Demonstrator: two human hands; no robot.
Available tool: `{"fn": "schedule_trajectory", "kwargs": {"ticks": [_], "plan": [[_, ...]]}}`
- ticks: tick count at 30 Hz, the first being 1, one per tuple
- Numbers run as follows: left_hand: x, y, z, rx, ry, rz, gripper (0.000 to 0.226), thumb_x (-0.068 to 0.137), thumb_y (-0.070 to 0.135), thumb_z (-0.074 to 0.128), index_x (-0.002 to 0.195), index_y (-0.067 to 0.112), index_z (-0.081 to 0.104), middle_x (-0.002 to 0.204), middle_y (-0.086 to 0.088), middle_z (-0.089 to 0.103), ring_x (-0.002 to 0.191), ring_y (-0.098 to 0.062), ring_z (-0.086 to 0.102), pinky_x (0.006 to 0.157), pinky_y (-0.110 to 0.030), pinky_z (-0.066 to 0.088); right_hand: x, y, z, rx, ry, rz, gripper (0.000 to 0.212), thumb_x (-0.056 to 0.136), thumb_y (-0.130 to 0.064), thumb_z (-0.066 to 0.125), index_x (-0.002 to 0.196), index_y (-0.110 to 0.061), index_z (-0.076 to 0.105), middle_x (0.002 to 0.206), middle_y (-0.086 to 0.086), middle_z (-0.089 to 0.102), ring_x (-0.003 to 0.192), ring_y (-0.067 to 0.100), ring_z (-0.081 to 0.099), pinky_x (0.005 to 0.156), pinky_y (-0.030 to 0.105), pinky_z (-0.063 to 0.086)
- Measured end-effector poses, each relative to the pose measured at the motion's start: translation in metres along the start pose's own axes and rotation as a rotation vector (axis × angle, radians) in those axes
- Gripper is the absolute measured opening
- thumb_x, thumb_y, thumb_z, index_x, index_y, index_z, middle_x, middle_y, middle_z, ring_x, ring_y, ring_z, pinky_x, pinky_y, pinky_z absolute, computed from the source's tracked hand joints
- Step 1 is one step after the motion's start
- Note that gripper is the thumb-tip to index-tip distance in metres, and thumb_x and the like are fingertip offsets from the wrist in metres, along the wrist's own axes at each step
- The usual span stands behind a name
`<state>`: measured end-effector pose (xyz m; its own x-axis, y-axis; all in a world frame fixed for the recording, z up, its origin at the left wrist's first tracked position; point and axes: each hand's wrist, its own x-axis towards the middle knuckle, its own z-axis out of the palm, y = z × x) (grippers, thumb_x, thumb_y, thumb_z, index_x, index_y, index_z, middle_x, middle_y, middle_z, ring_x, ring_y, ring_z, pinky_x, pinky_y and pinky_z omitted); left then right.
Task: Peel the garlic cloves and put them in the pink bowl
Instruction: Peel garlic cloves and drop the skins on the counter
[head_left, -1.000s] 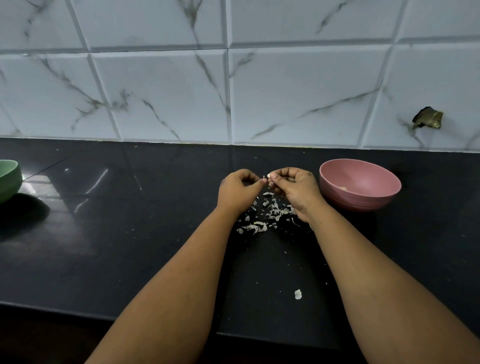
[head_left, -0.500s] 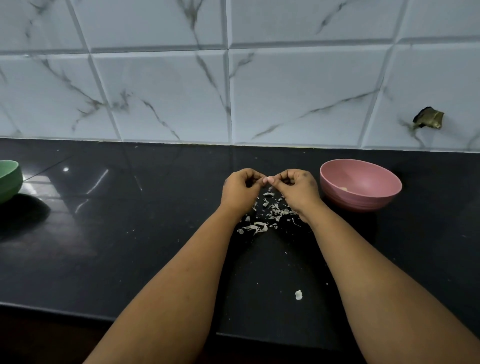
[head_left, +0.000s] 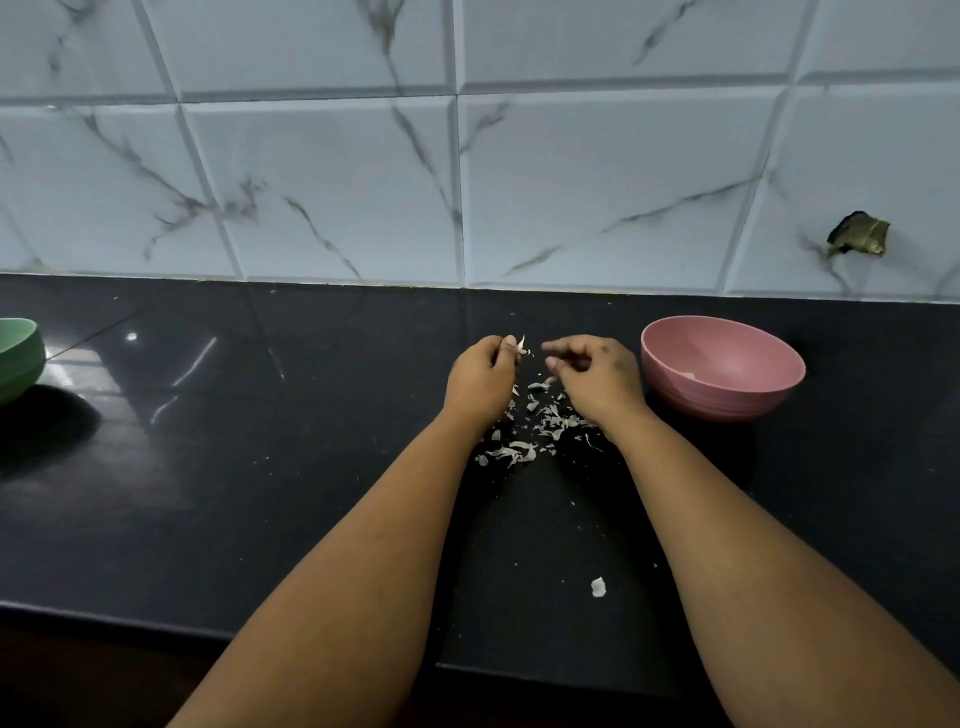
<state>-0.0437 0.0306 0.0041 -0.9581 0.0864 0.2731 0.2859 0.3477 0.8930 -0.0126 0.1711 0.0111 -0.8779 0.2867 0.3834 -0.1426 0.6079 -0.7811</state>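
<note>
Both hands sit over the black counter (head_left: 260, 493), a small gap between them. My left hand (head_left: 480, 376) is curled, fingertips pinching a garlic clove (head_left: 521, 345) with a pale flap of skin sticking up from it. My right hand (head_left: 597, 371) is loosely curled, thumb and forefinger drawn close; I cannot tell whether anything is caught between them. Below and between the hands lies a scatter of peel scraps (head_left: 530, 431). One stray white scrap (head_left: 598, 587) lies nearer me, between the forearms. The pink bowl (head_left: 722, 369) stands just right of the right hand, a small pale piece inside. A green bowl (head_left: 18, 358) sits at the far left edge.
</note>
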Motion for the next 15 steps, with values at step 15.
{"fn": "schedule_trajectory", "kwargs": {"ticks": [15], "plan": [[0.0001,-0.003,-0.0008,0.281,-0.087,0.115,0.032,0.103,0.022,0.044,0.085,0.003,0.062,0.073,-0.003,0.061,0.069,-0.018,0.052,0.063,-0.03,0.035,-0.0031,-0.0047,0.0047,0.192,-0.016,0.073,0.007,0.083,-0.015,0.07,0.082,-0.019,0.077,0.071,-0.002,0.074,0.069,0.011,0.071,0.069,0.026,0.058]]}}
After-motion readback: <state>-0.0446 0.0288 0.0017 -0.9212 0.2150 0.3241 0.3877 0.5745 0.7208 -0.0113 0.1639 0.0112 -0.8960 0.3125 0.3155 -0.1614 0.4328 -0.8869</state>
